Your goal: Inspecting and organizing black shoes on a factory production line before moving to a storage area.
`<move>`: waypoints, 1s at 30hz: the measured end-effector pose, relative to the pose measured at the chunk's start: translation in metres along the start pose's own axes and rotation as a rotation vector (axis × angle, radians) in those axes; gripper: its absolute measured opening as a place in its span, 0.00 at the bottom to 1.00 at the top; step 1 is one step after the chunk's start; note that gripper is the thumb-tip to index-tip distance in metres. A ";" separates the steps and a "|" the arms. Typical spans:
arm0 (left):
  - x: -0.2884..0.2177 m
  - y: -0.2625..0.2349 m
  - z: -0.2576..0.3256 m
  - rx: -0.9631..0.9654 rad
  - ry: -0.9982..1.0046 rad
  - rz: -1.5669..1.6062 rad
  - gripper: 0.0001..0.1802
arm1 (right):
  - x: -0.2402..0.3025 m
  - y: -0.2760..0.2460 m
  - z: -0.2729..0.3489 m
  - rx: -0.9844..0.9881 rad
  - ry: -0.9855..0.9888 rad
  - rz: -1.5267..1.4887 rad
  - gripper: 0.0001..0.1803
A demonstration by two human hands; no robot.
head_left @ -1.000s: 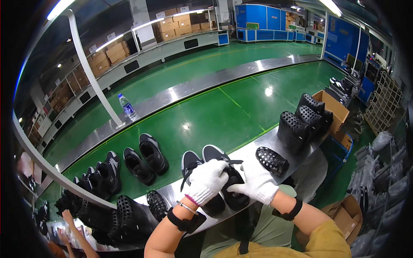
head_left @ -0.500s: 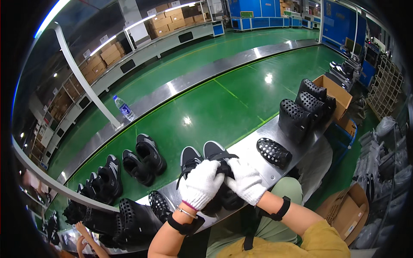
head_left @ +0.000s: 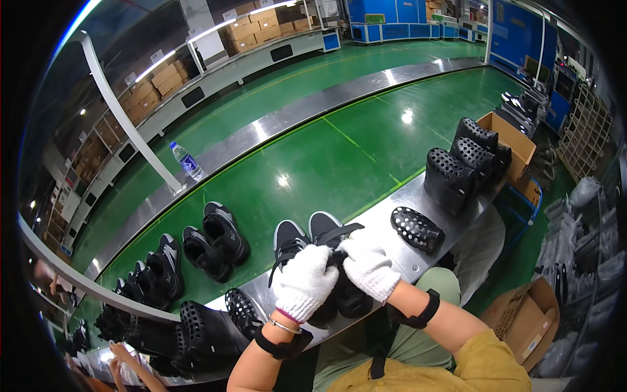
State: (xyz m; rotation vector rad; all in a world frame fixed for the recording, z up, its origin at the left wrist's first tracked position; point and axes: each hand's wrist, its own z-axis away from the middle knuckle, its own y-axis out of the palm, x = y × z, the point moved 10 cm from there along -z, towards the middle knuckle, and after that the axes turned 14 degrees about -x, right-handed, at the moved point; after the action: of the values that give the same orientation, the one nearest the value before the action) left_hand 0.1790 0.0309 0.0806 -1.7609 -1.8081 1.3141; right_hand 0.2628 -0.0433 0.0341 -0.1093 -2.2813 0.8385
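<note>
A pair of black sneakers with pale toe edges stands in front of me, the left shoe (head_left: 289,234) beside the right shoe (head_left: 324,226). Both my hands wear white knit gloves and are over the right shoe. My left hand (head_left: 304,283) is closed at its lacing, fingertips curled in a pinch. Close by on the other side, my right hand (head_left: 371,266) pinches the black shoelace (head_left: 345,231), whose flat end sticks out above the glove. The gloves hide most of the lace and the shoe's opening.
A perforated black shoe form (head_left: 417,230) lies on the metal ledge (head_left: 418,260) to the right, several more stand beyond it (head_left: 450,179). Other black sneakers (head_left: 225,233) sit on the green surface at left. A water bottle (head_left: 187,162) stands farther off. Another person's hands show at lower left.
My hands have drawn slightly apart, the right one shifting a little to the right. More of the lace's flat end shows above the right glove. The shoes stay in place.
</note>
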 end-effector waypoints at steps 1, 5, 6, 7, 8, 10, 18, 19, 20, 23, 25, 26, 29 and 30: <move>0.000 0.001 0.001 0.019 0.019 -0.060 0.13 | 0.005 -0.008 0.000 -0.054 -0.076 -0.015 0.07; 0.001 0.001 0.006 0.070 0.030 -0.179 0.12 | 0.006 -0.016 0.016 0.042 -0.162 0.091 0.07; -0.004 -0.004 0.006 0.025 0.066 -0.157 0.12 | 0.007 -0.022 0.021 0.045 -0.163 0.097 0.07; -0.004 -0.003 0.008 0.048 0.072 -0.183 0.12 | 0.008 -0.034 0.023 0.015 -0.151 -0.046 0.07; -0.004 0.002 0.011 0.102 0.069 -0.211 0.11 | 0.008 -0.046 0.024 -0.011 -0.140 -0.191 0.08; -0.005 -0.002 0.015 0.102 0.091 -0.215 0.11 | -0.018 -0.061 0.024 0.002 0.057 -0.132 0.09; -0.009 -0.014 0.022 0.038 0.129 -0.148 0.10 | -0.048 0.006 0.038 0.306 0.862 -0.941 0.14; -0.007 -0.014 0.023 0.052 0.119 -0.161 0.11 | -0.053 0.009 0.039 0.281 0.923 -0.981 0.13; -0.008 -0.015 0.023 0.038 0.126 -0.162 0.11 | -0.062 0.010 0.045 0.239 1.012 -0.976 0.11; -0.005 -0.018 0.023 0.011 0.093 -0.141 0.11 | -0.064 0.012 0.058 0.242 1.041 -1.030 0.10; 0.002 -0.016 0.024 0.016 0.023 -0.157 0.12 | -0.064 0.019 0.074 0.265 1.132 -1.044 0.10; -0.001 -0.018 0.024 -0.018 0.047 -0.147 0.12 | -0.061 0.021 0.078 0.296 1.086 -0.977 0.11; 0.003 -0.021 0.025 -0.060 0.020 -0.160 0.12 | -0.050 0.023 0.080 0.388 0.992 -0.838 0.13; 0.004 -0.020 0.025 -0.048 0.013 -0.177 0.12 | -0.043 0.010 0.066 0.355 0.751 -0.676 0.15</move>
State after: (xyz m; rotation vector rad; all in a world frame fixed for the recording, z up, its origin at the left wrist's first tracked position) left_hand 0.1466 0.0282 0.0810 -1.5867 -1.9537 1.1970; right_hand 0.2517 -0.0838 -0.0325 0.4201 -1.3043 0.6621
